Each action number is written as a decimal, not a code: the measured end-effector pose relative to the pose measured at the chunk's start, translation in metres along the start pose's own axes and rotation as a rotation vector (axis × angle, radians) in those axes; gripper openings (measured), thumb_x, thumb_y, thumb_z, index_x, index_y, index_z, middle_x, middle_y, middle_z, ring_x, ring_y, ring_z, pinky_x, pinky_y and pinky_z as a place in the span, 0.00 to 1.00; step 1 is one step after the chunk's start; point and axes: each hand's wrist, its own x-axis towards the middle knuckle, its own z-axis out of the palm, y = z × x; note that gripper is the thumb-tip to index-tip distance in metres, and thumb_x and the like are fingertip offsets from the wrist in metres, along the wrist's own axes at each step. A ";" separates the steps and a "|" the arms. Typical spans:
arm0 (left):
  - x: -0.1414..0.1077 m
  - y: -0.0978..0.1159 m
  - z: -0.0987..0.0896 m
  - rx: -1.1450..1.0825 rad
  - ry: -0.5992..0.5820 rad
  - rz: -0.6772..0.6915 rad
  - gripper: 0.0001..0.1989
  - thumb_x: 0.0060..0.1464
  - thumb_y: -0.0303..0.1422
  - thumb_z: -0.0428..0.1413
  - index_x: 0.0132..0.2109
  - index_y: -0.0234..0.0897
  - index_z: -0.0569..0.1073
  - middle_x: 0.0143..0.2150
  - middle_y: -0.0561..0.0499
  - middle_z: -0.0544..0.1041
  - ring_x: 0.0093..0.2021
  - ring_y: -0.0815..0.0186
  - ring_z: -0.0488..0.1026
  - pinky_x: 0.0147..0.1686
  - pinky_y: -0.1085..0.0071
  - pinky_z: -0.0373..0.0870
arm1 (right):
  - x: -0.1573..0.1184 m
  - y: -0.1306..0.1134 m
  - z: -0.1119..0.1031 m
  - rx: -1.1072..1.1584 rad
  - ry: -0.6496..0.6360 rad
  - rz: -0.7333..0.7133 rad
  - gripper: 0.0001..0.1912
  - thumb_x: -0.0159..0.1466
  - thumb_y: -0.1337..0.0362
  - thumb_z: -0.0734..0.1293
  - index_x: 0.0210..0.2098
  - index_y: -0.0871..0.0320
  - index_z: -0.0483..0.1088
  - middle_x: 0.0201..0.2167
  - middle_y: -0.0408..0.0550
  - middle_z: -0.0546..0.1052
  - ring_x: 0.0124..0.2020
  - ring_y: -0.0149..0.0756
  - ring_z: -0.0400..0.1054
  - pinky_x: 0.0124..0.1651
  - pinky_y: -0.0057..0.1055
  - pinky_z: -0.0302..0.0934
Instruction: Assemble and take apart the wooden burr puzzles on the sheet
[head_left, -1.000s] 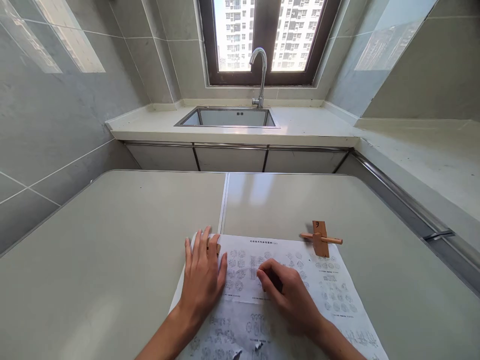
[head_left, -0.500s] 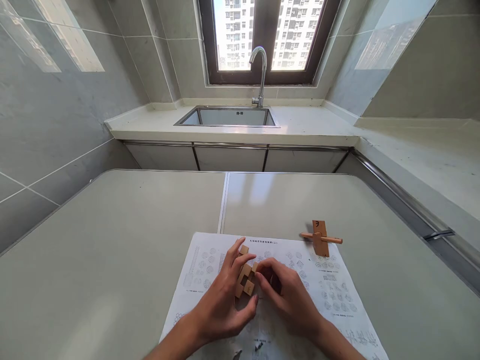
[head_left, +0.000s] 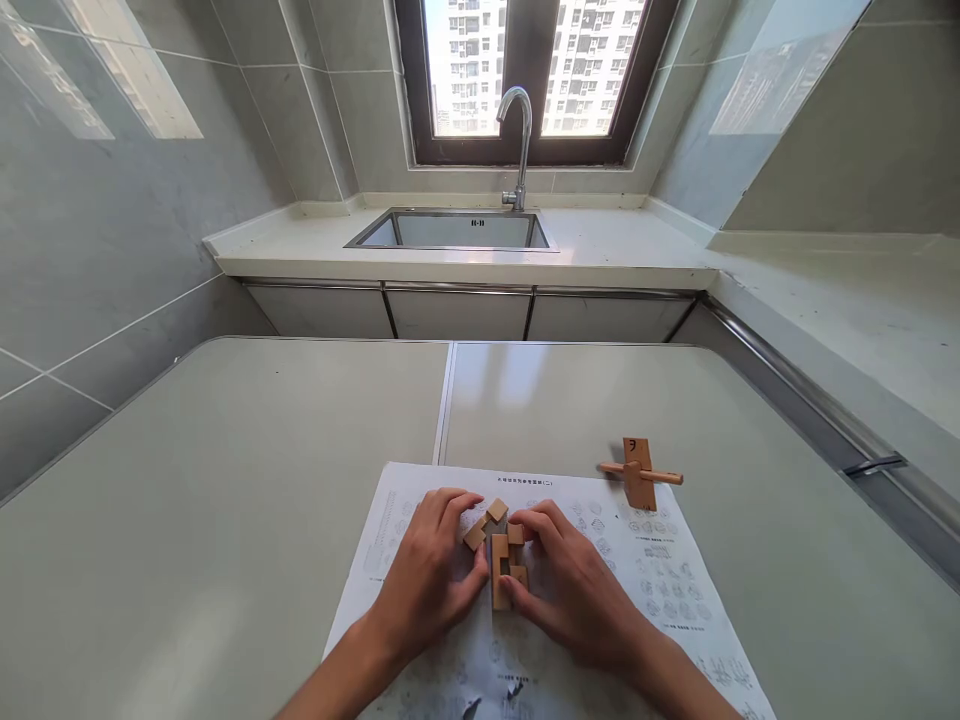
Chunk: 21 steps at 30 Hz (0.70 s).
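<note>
- Left hand (head_left: 431, 565) bends round an angled wooden piece (head_left: 477, 535), fingertips and thumb close about it; whether it grips cannot be told.
- Right hand (head_left: 581, 580) is clamped on notched wooden blocks (head_left: 500, 580), thumb on the near part, fingers at the far right.
- Both pieces sit over a printed sheet (head_left: 675, 600), well apart from the desk's (head_left: 262, 480) far edge.
- A wooden cross (head_left: 639, 485) overlaps the sheet's far right corner, nearer the desk's right edge than the hands.

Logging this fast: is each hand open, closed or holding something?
Left hand: curled at a tilted wooden block; grip cannot be told.
Right hand: holding a notched wooden block.
</note>
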 end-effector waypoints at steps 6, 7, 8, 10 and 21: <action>0.002 -0.006 0.002 0.093 -0.014 -0.065 0.08 0.64 0.29 0.57 0.50 0.40 0.73 0.48 0.45 0.75 0.49 0.53 0.73 0.48 0.56 0.74 | -0.001 0.004 -0.009 -0.165 -0.074 -0.047 0.26 0.59 0.69 0.76 0.51 0.52 0.62 0.42 0.47 0.73 0.40 0.44 0.71 0.41 0.40 0.70; 0.002 -0.006 0.002 0.092 -0.010 -0.074 0.06 0.66 0.30 0.56 0.49 0.40 0.74 0.48 0.46 0.75 0.48 0.54 0.73 0.47 0.56 0.73 | -0.002 0.006 -0.010 -0.179 -0.081 -0.044 0.26 0.58 0.68 0.77 0.50 0.52 0.62 0.39 0.45 0.74 0.38 0.43 0.70 0.40 0.39 0.69; 0.002 -0.007 0.002 0.083 -0.005 -0.085 0.05 0.67 0.31 0.55 0.48 0.40 0.74 0.47 0.46 0.76 0.48 0.54 0.73 0.47 0.57 0.73 | -0.002 0.007 -0.010 -0.188 -0.089 -0.046 0.26 0.57 0.68 0.78 0.48 0.53 0.63 0.38 0.44 0.74 0.36 0.42 0.70 0.38 0.38 0.68; 0.002 -0.007 0.002 0.048 0.009 -0.115 0.06 0.70 0.33 0.53 0.47 0.40 0.74 0.46 0.47 0.76 0.46 0.55 0.73 0.46 0.58 0.72 | -0.003 0.009 -0.011 -0.199 -0.109 -0.075 0.25 0.55 0.67 0.80 0.44 0.53 0.64 0.36 0.43 0.74 0.35 0.41 0.71 0.38 0.37 0.67; 0.010 0.005 -0.013 -0.476 -0.059 -0.513 0.20 0.69 0.51 0.51 0.48 0.39 0.75 0.29 0.54 0.74 0.26 0.67 0.64 0.28 0.71 0.61 | -0.003 0.012 -0.016 -0.083 -0.131 -0.121 0.17 0.60 0.72 0.76 0.45 0.51 0.71 0.40 0.44 0.77 0.37 0.40 0.74 0.40 0.37 0.69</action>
